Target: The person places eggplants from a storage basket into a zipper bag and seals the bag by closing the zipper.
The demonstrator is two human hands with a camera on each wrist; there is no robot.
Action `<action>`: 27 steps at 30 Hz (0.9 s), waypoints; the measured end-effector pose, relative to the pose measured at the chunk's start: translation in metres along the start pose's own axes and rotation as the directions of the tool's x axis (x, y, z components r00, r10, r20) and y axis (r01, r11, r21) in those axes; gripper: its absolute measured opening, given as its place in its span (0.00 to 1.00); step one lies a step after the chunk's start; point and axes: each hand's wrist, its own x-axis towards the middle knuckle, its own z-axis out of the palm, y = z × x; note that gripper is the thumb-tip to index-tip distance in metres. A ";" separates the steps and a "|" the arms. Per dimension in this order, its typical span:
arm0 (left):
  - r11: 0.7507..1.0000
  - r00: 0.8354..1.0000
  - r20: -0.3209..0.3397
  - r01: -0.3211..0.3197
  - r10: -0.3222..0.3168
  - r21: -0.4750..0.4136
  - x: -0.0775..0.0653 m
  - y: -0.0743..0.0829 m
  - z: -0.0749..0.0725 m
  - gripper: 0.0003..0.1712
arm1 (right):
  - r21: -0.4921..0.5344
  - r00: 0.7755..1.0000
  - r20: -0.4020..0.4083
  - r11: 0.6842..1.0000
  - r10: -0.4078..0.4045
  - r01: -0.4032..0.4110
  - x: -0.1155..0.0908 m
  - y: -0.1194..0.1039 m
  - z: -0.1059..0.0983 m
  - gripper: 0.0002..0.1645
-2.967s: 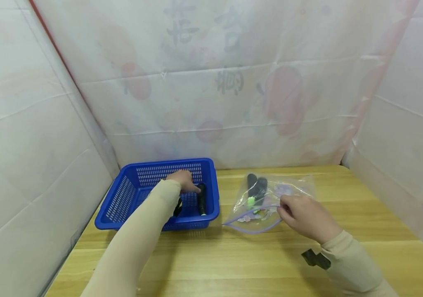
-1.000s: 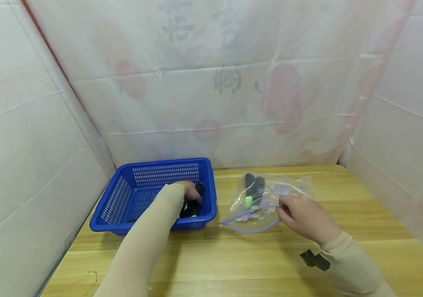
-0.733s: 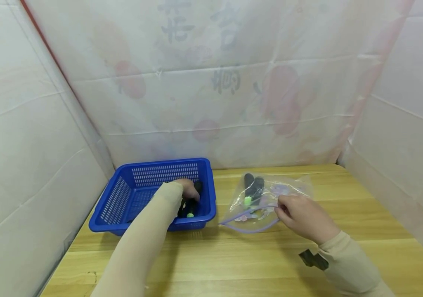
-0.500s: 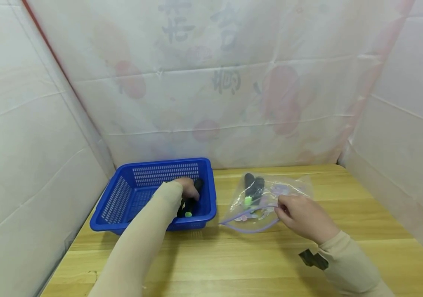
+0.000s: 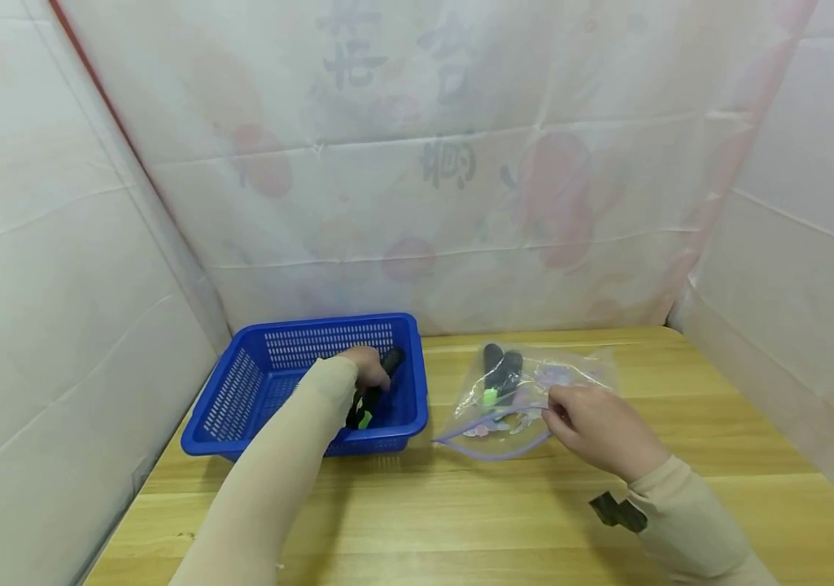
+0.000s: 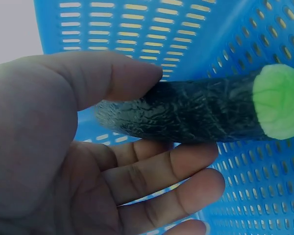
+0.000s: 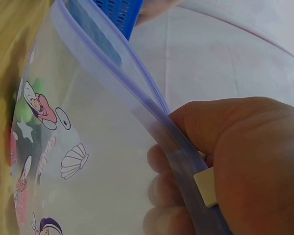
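Note:
Inside the blue basket [image 5: 417, 378], my left hand [image 5: 365, 366] pinches a dark green cucumber [image 6: 206, 110] between thumb and fingers. The cucumber's bright green end [image 6: 279, 100] points away from the palm in the left wrist view. In the head view it lies tilted near the basket's right wall, partly covered by the hand. My right hand [image 5: 600, 427] grips the purple zip edge of a clear zip bag [image 7: 103, 161], thumb on one side and fingers on the other. The bag's mouth gapes toward the basket. Two dark cucumbers [image 5: 502, 370] lie in the bag.
The basket stands at the left on a wooden table [image 5: 460, 521], with the bag to its right. White printed cloth [image 5: 387, 203] hangs behind and at both sides. Another dark piece [image 5: 353, 413] shows beside the left hand in the basket.
My left hand has taken hold of the cucumber at the basket's right side and turned it, its green end swinging leftward. The right hand keeps its grip on the bag, nearly still.

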 end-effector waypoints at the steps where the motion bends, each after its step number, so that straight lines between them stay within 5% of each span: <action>1: 1.000 1.000 0.000 -0.006 0.006 -0.004 0.000 0.000 -0.001 0.17 | 0.003 1.000 -0.002 1.000 0.000 0.000 0.000 0.000 0.000 0.19; 12: 0.997 1.000 -0.009 -0.022 0.022 -0.071 -0.002 -0.008 -0.004 0.15 | 0.005 1.000 0.015 1.000 0.012 -0.012 0.003 0.000 0.005 0.20; 23: 0.993 0.986 -0.143 -0.097 0.088 -0.061 -0.013 -0.020 -0.015 0.32 | 0.003 1.000 0.004 1.000 0.001 -0.001 0.007 -0.003 0.005 0.20; 27: 0.991 0.974 -0.191 -0.131 0.121 -0.039 -0.018 -0.023 -0.020 0.28 | 0.003 1.000 -0.001 1.000 -0.006 0.006 0.008 -0.003 0.005 0.20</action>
